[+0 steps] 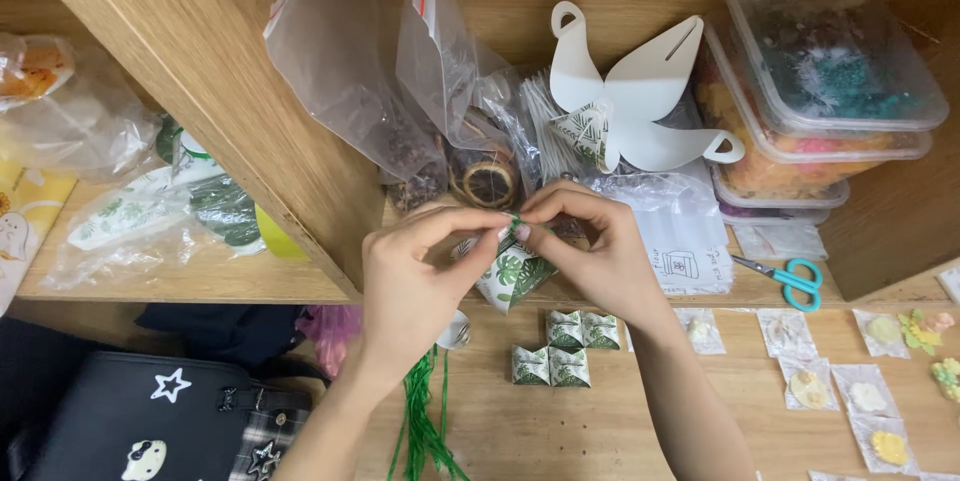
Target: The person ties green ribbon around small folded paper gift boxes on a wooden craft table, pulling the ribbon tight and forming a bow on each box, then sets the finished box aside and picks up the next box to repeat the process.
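My left hand (415,271) and my right hand (590,241) meet in front of me over a wooden desk (600,431). Together they pinch a thin green twist tie (513,223) at the top of a small white pouch with green leaf print (510,276), which hangs between them. Several finished leaf-print pouches (560,349) lie on the desk just below. A bunch of green twist ties (425,421) lies under my left wrist.
Plastic zip bags (400,71) of dried bits lean in a wooden shelf, beside a white cardboard cutout (640,91) and stacked clear boxes (820,81). Teal-handled scissors (795,279) lie right. Small sachets with flowers (860,381) cover the desk's right side. A black bag (150,421) sits lower left.
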